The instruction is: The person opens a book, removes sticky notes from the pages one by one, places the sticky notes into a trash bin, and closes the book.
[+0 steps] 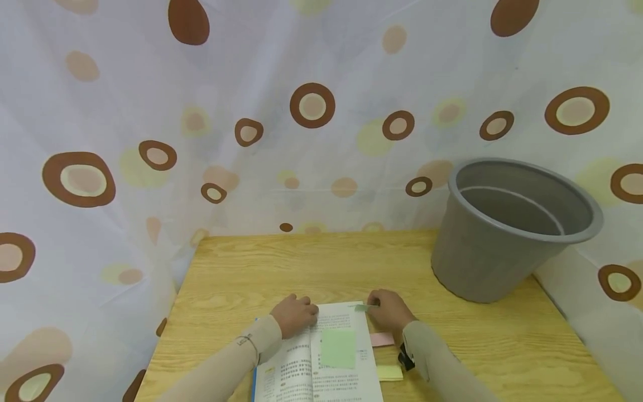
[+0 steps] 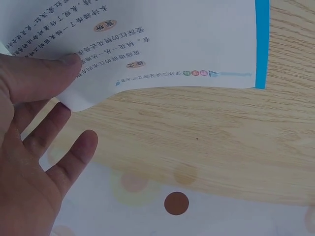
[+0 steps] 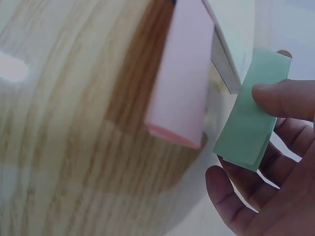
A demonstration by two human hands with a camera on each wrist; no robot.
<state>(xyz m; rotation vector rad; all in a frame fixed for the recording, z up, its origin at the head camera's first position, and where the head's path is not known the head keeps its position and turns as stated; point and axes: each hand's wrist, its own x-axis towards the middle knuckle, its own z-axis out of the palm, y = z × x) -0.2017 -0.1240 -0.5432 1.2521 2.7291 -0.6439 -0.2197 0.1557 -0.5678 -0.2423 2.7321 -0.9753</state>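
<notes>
An open book (image 1: 291, 363) with a blue cover edge (image 2: 262, 44) lies at the front of the table. My left hand (image 1: 293, 316) holds it at the top near the spine; in the left wrist view the thumb lies on a page and fingers go behind it. My right hand (image 1: 389, 310) pinches a folded green sticky note (image 3: 256, 110) between thumb and fingers at the right page's top corner. A square green sticky note (image 1: 338, 349) lies on that page. Pink (image 1: 382, 339) and yellow (image 1: 390, 373) sticky notes jut out from the book's right side.
A large grey bucket (image 1: 477, 268) stands at the back right of the wooden table (image 1: 311, 257). A white cloth with brown and yellow spots (image 1: 321, 167) hangs behind the table and along its sides. A dark band (image 1: 406, 357) circles the right wrist.
</notes>
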